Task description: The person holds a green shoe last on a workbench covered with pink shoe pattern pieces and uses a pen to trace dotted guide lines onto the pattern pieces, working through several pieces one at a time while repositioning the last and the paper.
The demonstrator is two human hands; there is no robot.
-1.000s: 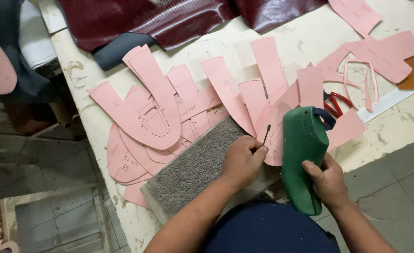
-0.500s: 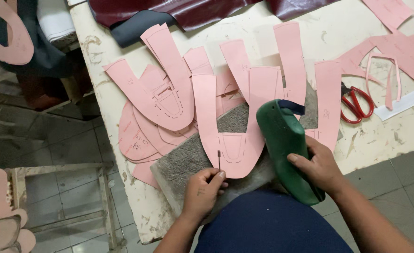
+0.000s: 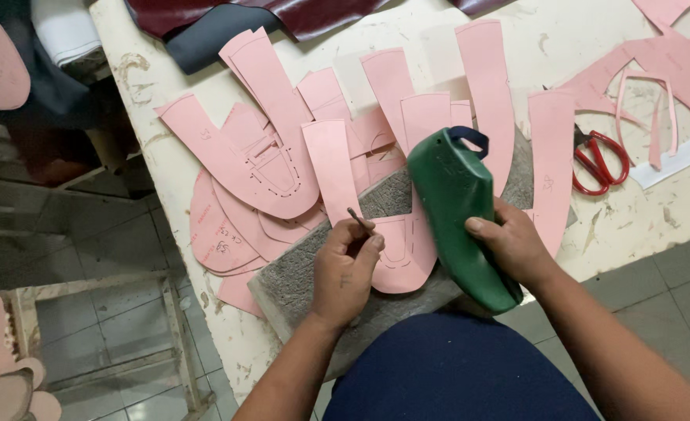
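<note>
Two hands busy | left hand (image 3: pixel 345 273) pinches thin awl (image 3: pixel 358 218) over pink pattern piece (image 3: pixel 395 257) | right hand (image 3: pixel 512 245) clasps green shoe last (image 3: pixel 450 203) | advice: keep point upright, last steady on grey pad (image 3: pixel 298 281).

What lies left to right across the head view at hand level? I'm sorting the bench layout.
Left hand pinching a thin dark tool → green plastic shoe last → right hand → red-handled scissors.

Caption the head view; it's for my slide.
Left hand pinches thin tool over pink pattern piece; right hand holds green shoe last.
</note>
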